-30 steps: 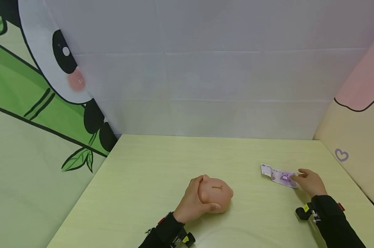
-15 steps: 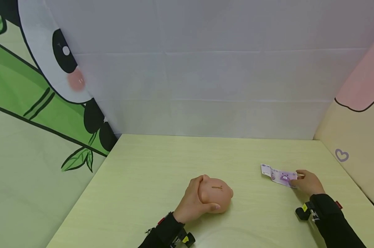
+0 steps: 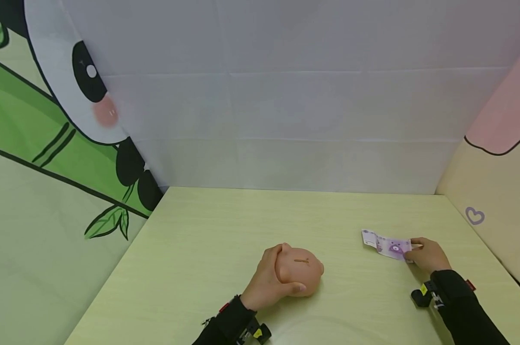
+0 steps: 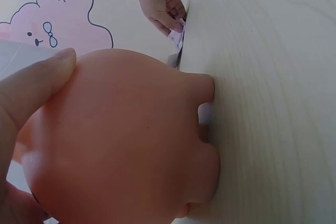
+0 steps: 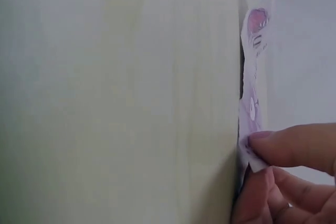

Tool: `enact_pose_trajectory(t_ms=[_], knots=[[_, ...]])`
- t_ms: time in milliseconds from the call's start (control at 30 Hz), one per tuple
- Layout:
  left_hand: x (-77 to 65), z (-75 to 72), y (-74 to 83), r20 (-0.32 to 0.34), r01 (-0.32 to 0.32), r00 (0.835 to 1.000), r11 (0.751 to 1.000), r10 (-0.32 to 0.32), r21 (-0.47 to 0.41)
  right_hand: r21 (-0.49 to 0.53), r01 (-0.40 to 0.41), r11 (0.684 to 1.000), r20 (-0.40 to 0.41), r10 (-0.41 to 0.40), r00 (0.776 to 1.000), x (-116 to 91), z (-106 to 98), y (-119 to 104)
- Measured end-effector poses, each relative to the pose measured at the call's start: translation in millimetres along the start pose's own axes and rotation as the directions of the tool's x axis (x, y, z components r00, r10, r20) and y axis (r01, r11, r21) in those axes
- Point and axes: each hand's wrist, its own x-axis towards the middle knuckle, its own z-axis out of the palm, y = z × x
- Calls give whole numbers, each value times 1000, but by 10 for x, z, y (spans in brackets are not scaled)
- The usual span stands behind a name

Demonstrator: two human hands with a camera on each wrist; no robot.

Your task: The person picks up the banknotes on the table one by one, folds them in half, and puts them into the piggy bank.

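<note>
backdrop (image 3: 294, 110) fills the upper part of the head view: pale sheet, cartoon prints either side. table (image 3: 191, 268) below it, light wood grain.

piggy bank (image 3: 309, 275) stands on its feet on the table, mid-front. smooth, rounded body; guess rigid shell, slick, weight can't be judged. if ceramic, a knock could chip it; plastic would forgive. best hold is a broad wrap round the sides, away from the top.

left hand (image 3: 268, 281) does about that: fingers curled on one side, thumb along the near side, gap spanned by the body.

right hand (image 3: 430, 255) is at the right of the table, well apart from the bank. thumb and a finger pinch the note's right end, thumb on the printed face; gap is paper-thin.

banknote (image 3: 391, 246), purple and white, creased toward its left end, slightly wavy. should be very light, floppy, easy to fold. pinch near an end, flat; grip too far back and the free length probably droops.

slot (image 3: 302, 261): narrow brownish line on the bank's top, uncovered.
</note>
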Motion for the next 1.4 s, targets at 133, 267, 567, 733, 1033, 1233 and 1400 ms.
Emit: enact_pose_trajectory(t_ms=[133, 267, 567, 733, 1033, 1233, 1400], knots=[[-2, 0, -2, 0, 4, 1000, 1000, -4, 4, 12, -7, 1000, 12, 7, 1000, -1, -14, 0], [2, 0, -5, -2, 3, 1000, 1000, -3, 12, 28, -15, 999, 41, 14, 999, -3, -33, 5], [28, 15, -18, -12, 3, 1000, 1000, -3, 18, 65, 23, 998, 19, -24, 1000, -50, -74, -21], [44, 23, -10, -14, 6, 1000, 1000, -6, 18, 126, 28, 992, -11, -27, 1000, -72, -91, -41], [64, 25, 14, -17, 6, 1000, 1000, -6, 12, 266, 50, 963, -50, -38, 998, -119, -115, -147], [69, 23, 10, -18, 9, 1000, 1000, -9, 18, 302, 83, 950, -75, -63, 995, -185, -113, -246], [68, 27, 7, -19, 7, 1000, 1000, -7, 22, 294, 133, 947, -114, -103, 988, -262, -126, -415]])
